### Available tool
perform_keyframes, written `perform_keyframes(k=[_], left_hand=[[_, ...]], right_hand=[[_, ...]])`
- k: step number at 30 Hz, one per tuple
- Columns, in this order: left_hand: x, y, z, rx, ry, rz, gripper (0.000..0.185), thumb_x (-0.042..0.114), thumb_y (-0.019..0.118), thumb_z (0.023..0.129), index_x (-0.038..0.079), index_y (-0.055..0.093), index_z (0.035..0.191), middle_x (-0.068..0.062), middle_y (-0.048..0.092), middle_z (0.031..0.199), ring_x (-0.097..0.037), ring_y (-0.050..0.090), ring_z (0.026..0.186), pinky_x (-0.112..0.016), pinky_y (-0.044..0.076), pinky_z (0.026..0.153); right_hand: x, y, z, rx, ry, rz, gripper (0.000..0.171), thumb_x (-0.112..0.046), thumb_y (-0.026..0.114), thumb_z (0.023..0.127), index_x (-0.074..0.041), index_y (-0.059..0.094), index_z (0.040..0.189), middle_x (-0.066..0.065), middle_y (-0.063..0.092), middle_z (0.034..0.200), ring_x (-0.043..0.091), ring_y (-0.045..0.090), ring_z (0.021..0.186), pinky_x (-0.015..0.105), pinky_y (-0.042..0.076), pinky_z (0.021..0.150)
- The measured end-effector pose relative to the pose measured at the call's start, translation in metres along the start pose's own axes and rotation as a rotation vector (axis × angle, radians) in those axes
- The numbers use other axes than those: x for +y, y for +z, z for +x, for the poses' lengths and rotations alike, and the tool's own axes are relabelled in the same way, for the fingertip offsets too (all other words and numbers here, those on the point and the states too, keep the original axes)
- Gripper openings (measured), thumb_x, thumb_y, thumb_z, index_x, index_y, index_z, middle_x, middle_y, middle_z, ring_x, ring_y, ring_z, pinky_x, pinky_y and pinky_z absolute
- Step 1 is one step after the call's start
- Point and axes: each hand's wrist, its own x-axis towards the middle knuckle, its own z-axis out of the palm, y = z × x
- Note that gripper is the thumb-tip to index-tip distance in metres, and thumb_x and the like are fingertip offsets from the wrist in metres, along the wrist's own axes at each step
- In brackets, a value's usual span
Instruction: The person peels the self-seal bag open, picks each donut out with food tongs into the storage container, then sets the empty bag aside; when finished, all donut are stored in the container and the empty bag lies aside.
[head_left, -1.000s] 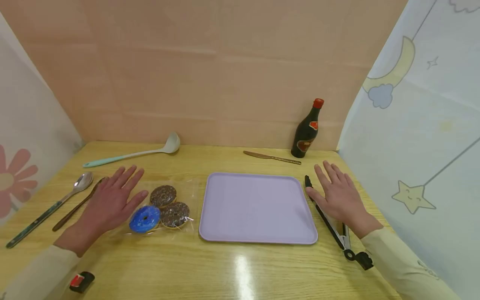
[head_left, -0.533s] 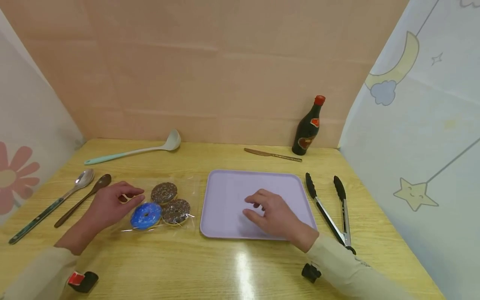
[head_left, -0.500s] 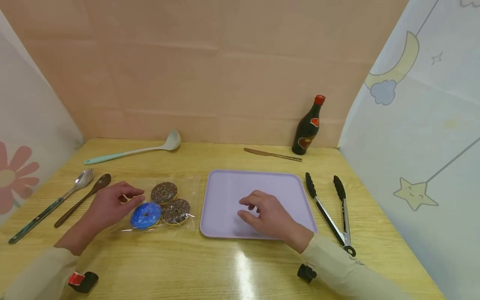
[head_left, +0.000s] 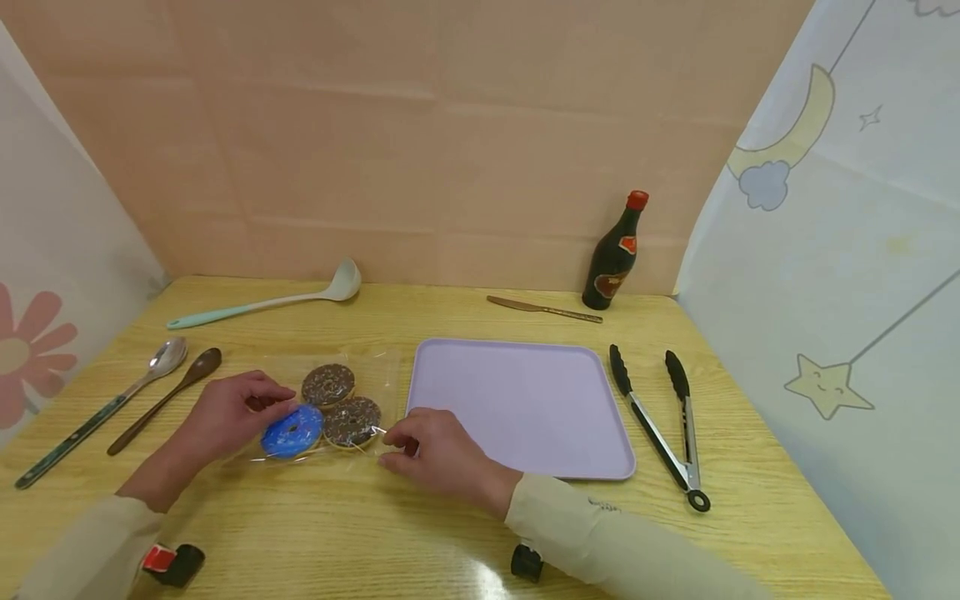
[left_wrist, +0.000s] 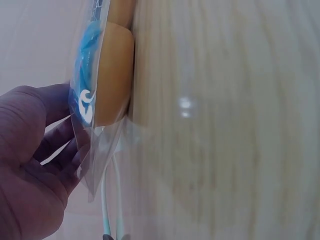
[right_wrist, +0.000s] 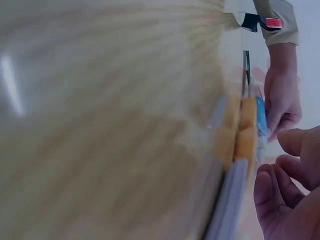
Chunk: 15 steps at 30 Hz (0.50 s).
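Note:
A clear plastic bag [head_left: 386, 379] of doughnuts lies on the table, left of a lilac tray [head_left: 517, 408]. Inside are one blue-iced doughnut [head_left: 291, 432] and two chocolate-iced ones with sprinkles [head_left: 328, 386]. My left hand [head_left: 236, 410] is over the bag's left end, fingers bent, thumb right at the blue doughnut. In the left wrist view its fingertips [left_wrist: 75, 155] show through the bag's raised film. My right hand [head_left: 442, 450] hovers at the bag's lower right corner, loosely curved, with a gap between thumb and fingers in the right wrist view.
A metal spoon [head_left: 165, 358] and a wooden spoon [head_left: 201, 367] lie at the left, a ladle [head_left: 342, 283] behind. A table knife [head_left: 547, 311] and dark bottle [head_left: 611, 262] are at the back right. Spread tongs [head_left: 678, 475] lie right of the tray.
My right hand has moved left from above the tongs, across the tray, to the bag. My left hand has lowered, bent its fingers and shifted slightly right onto the bag.

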Motion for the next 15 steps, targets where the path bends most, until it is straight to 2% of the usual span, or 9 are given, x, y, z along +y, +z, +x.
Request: perform_keyframes(k=[7,15], left_hand=[[0.001,0.000,0.000,-0.017,-0.005,-0.003,0.004,0.011,0.075,0.082,0.009,0.076,0.085,0.008,0.062,0.080,-0.008,0.058,0.066,-0.025,0.048,0.056],[0.002,-0.001,0.000,-0.031,-0.001,-0.020,0.004,0.009,0.074,0.082,0.008,0.076,0.086,0.007,0.061,0.080,-0.006,0.057,0.065,-0.025,0.048,0.055]], right_hand=[[-0.003,0.012,0.008,-0.005,0.089,-0.039,0.021,-0.027,0.074,0.085,-0.010,0.072,0.097,-0.007,0.060,0.085,0.000,0.049,0.069,0.014,0.041,0.065],[-0.001,0.015,0.012,0.028,0.082,-0.086,0.009,-0.023,0.070,0.087,-0.014,0.073,0.088,-0.012,0.056,0.078,-0.001,0.047,0.067,0.014,0.040,0.062]])
